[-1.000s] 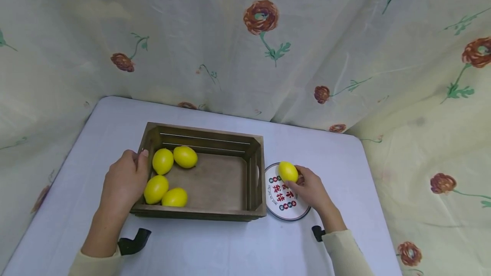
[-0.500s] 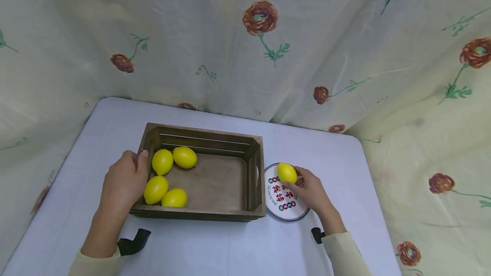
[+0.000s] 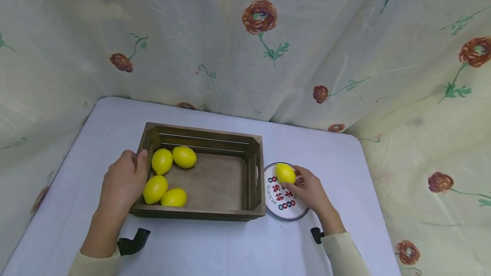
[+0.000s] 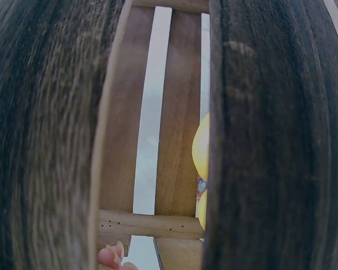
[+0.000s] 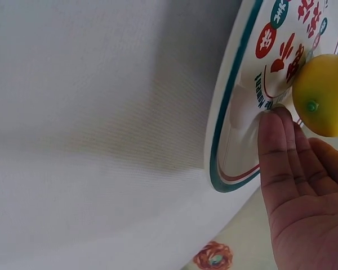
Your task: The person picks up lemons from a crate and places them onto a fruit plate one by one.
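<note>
In the head view my left hand (image 3: pixel 123 180) grips the left end of a brown wooden crate (image 3: pixel 215 182), thumb over the rim. Fingertips (image 4: pixel 110 256) show low in the left wrist view between dark slats. Several yellow lemons (image 3: pixel 185 157) lie in the crate's left half. To the right of the crate, my right hand (image 3: pixel 309 189) holds another lemon (image 3: pixel 285 173) between thumb and fingers above a white printed plate (image 3: pixel 284 212). The right wrist view shows the other fingers (image 5: pixel 279 163) straight, their tips at the plate's face; the thumb is hidden there.
Crate and plate stand side by side on a white-covered table (image 3: pixel 199 250). A flower-patterned curtain (image 3: pixel 215 54) hangs behind and at both sides. Black curved pieces (image 3: pixel 134 242) sit at both wrists.
The lemon at my right hand has shifted slightly left and down over the plate. My left hand and the crate stay as they were.
</note>
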`<state>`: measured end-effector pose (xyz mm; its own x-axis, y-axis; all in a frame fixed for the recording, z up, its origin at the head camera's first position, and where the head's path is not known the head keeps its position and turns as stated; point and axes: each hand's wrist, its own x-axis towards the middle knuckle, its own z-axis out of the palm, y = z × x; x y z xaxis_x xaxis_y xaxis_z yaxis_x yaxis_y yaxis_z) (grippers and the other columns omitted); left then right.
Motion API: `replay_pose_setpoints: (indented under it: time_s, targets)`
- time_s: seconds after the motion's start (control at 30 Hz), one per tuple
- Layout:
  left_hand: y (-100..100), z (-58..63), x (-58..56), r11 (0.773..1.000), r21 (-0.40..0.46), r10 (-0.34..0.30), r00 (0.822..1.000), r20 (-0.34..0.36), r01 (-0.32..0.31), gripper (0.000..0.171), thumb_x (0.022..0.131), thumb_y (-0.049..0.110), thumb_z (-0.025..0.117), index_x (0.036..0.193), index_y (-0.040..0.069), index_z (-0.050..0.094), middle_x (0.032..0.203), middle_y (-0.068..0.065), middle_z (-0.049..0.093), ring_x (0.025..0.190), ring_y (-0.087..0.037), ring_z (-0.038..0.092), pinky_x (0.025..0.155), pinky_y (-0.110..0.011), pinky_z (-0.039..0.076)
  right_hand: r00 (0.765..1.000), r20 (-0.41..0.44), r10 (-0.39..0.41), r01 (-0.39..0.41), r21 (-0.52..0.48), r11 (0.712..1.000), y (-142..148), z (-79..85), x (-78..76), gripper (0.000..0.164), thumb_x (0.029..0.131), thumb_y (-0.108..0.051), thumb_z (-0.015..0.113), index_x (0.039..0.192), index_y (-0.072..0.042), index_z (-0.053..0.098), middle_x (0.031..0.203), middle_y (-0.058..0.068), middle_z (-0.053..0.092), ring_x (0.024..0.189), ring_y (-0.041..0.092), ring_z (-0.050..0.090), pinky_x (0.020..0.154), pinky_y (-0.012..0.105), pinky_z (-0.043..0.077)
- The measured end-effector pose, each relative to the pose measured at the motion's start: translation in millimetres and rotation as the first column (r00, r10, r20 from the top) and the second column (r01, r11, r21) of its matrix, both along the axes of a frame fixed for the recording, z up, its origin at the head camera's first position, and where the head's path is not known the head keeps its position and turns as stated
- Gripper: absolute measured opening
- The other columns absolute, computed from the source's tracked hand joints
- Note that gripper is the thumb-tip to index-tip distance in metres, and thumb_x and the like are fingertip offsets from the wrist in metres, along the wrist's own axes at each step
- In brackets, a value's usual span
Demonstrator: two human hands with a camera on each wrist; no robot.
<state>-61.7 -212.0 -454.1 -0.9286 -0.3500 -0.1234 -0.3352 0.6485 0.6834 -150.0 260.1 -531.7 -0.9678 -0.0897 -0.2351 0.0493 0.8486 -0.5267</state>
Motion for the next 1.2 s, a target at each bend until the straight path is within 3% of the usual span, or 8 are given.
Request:
replay_pose_setpoints:
  time_s: [0.87, 1.03, 1.2]
  targets:
    - [0, -1.7, 0.4, 1.000, 0.010, -0.007, 1.000, 0.004, 0.007, 0.057, 0.113, 0.039, 0.037, 0.116, -0.015, 0.056, 0.087, -0.026, 0.063, 0.068, -0.034, 0.061, 0.055, -0.041, 0.055, 1.000, 0.003, 0.012, -0.012, 0.006, 1.000, 0, 5.6, 5.6, 0.081, 0.092, -0.033, 0.082, 0.156, -0.004, 0.043, 0.141, 0.019, 0.058, 0.113, 0.033, 0.062, 0.094, 0.045, 0.058]
    - [0, -2.0, -0.2, 1.000, 0.009, -0.005, 1.000, 0.008, 0.005, 0.057, 0.113, 0.039, 0.037, 0.116, -0.014, 0.056, 0.085, -0.024, 0.062, 0.067, -0.033, 0.060, 0.053, -0.038, 0.054, 0.998, -0.032, 0.050, -0.049, 0.028, 0.998, -1, 17.2, 6.9, 0.081, 0.092, -0.034, 0.082, 0.156, -0.004, 0.043, 0.145, 0.020, 0.056, 0.123, 0.040, 0.061, 0.099, 0.052, 0.054]
    - [-1, -2.3, -0.4, 1.000, 0.005, -0.003, 1.000, 0.013, 0.003, 0.057, 0.113, 0.040, 0.037, 0.116, -0.014, 0.056, 0.085, -0.024, 0.062, 0.066, -0.032, 0.059, 0.053, -0.038, 0.053, 0.990, -0.097, 0.103, -0.101, 0.024, 0.995, -6, 39.8, 5.0, 0.079, 0.093, -0.035, 0.081, 0.155, -0.003, 0.044, 0.147, 0.022, 0.055, 0.125, 0.045, 0.060, 0.099, 0.056, 0.053]
